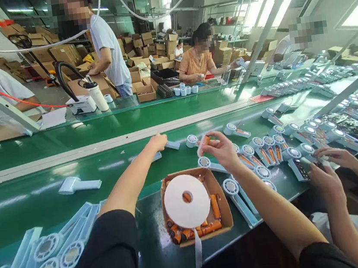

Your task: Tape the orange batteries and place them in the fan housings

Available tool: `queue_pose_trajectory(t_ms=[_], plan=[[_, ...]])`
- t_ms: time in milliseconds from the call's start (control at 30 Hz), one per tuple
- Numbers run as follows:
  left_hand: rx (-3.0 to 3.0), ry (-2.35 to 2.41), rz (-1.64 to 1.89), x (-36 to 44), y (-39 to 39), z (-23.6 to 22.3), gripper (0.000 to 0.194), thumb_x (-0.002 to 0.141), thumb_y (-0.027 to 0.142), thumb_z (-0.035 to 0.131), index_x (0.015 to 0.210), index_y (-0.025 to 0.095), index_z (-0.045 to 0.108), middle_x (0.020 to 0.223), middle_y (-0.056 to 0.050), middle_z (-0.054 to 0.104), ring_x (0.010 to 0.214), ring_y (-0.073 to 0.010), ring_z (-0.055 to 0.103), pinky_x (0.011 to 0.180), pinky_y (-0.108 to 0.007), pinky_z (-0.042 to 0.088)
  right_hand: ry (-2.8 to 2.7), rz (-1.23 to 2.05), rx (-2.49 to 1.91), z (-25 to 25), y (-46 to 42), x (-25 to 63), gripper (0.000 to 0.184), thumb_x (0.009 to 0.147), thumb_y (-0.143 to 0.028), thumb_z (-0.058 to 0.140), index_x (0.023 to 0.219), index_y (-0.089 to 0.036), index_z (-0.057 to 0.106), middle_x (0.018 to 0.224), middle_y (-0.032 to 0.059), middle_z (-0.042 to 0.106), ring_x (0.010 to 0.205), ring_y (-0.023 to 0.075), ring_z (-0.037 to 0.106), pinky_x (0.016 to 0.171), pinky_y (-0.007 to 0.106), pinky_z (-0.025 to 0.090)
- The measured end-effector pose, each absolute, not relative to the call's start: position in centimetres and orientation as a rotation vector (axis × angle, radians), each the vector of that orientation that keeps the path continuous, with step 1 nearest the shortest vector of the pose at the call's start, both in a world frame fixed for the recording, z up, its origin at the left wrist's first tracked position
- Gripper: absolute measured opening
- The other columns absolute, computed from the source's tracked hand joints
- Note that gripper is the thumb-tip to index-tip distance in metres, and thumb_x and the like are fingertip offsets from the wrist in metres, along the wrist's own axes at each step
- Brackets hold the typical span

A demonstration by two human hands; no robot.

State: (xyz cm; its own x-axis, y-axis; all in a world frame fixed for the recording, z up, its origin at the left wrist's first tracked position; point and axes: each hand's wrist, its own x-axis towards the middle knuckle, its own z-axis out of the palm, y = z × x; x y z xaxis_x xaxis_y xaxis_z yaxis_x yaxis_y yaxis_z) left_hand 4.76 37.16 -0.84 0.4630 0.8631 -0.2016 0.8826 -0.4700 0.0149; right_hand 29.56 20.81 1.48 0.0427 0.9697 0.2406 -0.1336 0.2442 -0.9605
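Noted orange cell (206, 140) pinched in right hand (216, 146) at one o'clock from white roll (176, 204), judged light, stiff, slick, best taken mid-barrel; couldn't tell grip of left hand (158, 142), eleven o'clock, at blue casing (173, 145).

Room on belt (103, 158) left of left hand (158, 142); fan bodies (204, 162), carton (221, 185) crowd right hand (221, 148).

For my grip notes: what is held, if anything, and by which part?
Right hand pinches an orange battery with a whitish piece, exact part hidden. Left hand: at a blue fan handle, grip unclear.
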Motion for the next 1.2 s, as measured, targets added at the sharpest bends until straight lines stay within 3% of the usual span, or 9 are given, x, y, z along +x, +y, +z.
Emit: queue_pose_trajectory(t_ms=[167, 267, 367, 500, 633, 767, 900, 1067, 1200], plan=[[2.511, 1.434, -0.35, 4.2, 39.3, -3.1, 0.028, 0.101, 0.039, 0.07, 0.12, 0.018, 0.071, 0.127, -0.009, 0.07, 0.116, -0.0241, 0.068, 0.101, -0.047, 0.059, -1.454, 1.084, -1.09, -0.2, 27.8, 27.8, 0.053, 0.074, -0.056, 0.085, 0.109, -0.024, 0.064, 0.078, -0.0013, 0.081, 0.071, 0.0192, 0.076, 0.075, 0.035, 0.061], [2.466, 1.36, -0.281, 3.3, 40.0, -3.2, 0.027, 0.101, 0.04, 0.07, 0.117, 0.018, 0.072, 0.127, -0.009, 0.072, 0.117, -0.0238, 0.068, 0.104, -0.048, 0.057, -1.8, 0.843, -1.374, -1.2, 31.0, 26.6, 0.038, 0.091, -0.051, 0.071, 0.117, -0.023, 0.065, 0.085, -0.0001, 0.083, 0.069, 0.0172, 0.072, 0.072, 0.03, 0.056], [2.432, 1.343, -0.168, 2.7, 40.2, -3.0, 0.03, 0.102, 0.043, 0.068, 0.117, 0.017, 0.072, 0.127, -0.009, 0.072, 0.118, -0.0246, 0.068, 0.107, -0.05, 0.055, -2.146, 0.556, -1.58, -1.8, 33.1, 25.0, 0.03, 0.102, -0.04, 0.06, 0.126, -0.024, 0.064, 0.094, 0.002, 0.084, 0.08, 0.0194, 0.074, 0.074, 0.028, 0.051], [2.394, 1.386, -0.056, 2.9, 40.1, -3.3, 0.032, 0.104, 0.045, 0.065, 0.119, 0.017, 0.071, 0.123, -0.009, 0.073, 0.113, -0.0233, 0.07, 0.104, -0.049, 0.057, -2.315, 0.446, -1.639, -2.2, 34.1, 23.7, 0.029, 0.102, -0.034, 0.062, 0.13, -0.026, 0.066, 0.101, 0.0057, 0.084, 0.096, 0.0262, 0.076, 0.079, 0.029, 0.047], [2.368, 1.423, -0.004, 4.0, 40.3, -4.0, 0.032, 0.104, 0.044, 0.065, 0.121, 0.018, 0.07, 0.123, -0.009, 0.071, 0.11, -0.0225, 0.069, 0.099, -0.046, 0.059, -2.459, 0.372, -1.708, -2.4, 34.0, 23.4, 0.029, 0.102, -0.033, 0.06, 0.13, -0.027, 0.067, 0.104, 0.0078, 0.082, 0.099, 0.0296, 0.075, 0.078, 0.03, 0.046], [2.317, 1.499, 0.045, 5.0, 40.4, -4.4, 0.035, 0.103, 0.044, 0.065, 0.127, 0.018, 0.068, 0.125, -0.009, 0.07, 0.11, -0.0228, 0.069, 0.097, -0.046, 0.06, -2.572, 0.338, -1.793, -2.2, 33.7, 23.1, 0.032, 0.104, -0.033, 0.057, 0.134, -0.027, 0.066, 0.105, 0.0102, 0.081, 0.098, 0.0314, 0.076, 0.078, 0.032, 0.048], [2.276, 1.554, 0.074, 5.7, 39.8, -4.4, 0.035, 0.104, 0.044, 0.065, 0.128, 0.019, 0.067, 0.127, -0.01, 0.07, 0.109, -0.0226, 0.069, 0.096, -0.045, 0.061, -2.642, 0.335, -1.845, -2.2, 33.8, 21.5, 0.039, 0.105, -0.034, 0.056, 0.143, -0.028, 0.063, 0.121, 0.0149, 0.079, 0.106, 0.0321, 0.076, 0.084, 0.036, 0.054], [2.306, 1.555, 0.067, 6.9, 39.4, -2.2, 0.034, 0.104, 0.044, 0.065, 0.124, 0.017, 0.068, 0.122, -0.009, 0.071, 0.105, -0.0216, 0.07, 0.095, -0.045, 0.06, -2.647, 0.388, -1.839, -0.1, 34.5, 20.0, 0.035, 0.101, -0.027, 0.061, 0.134, -0.022, 0.071, 0.127, 0.0172, 0.078, 0.113, 0.0324, 0.076, 0.092, 0.04, 0.056], [2.404, 1.516, 0.168, 7.5, 35.9, 1.1, 0.034, 0.105, 0.032, 0.057, 0.135, 0.018, 0.065, 0.134, -0.015, 0.069, 0.127, -0.0279, 0.064, 0.11, -0.046, 0.051, -2.585, 0.405, -1.67, 2.9, 30.4, 22.9, 0.038, 0.1, -0.026, 0.064, 0.137, -0.024, 0.071, 0.134, 0.0117, 0.077, 0.122, 0.0279, 0.071, 0.103, 0.036, 0.052]])
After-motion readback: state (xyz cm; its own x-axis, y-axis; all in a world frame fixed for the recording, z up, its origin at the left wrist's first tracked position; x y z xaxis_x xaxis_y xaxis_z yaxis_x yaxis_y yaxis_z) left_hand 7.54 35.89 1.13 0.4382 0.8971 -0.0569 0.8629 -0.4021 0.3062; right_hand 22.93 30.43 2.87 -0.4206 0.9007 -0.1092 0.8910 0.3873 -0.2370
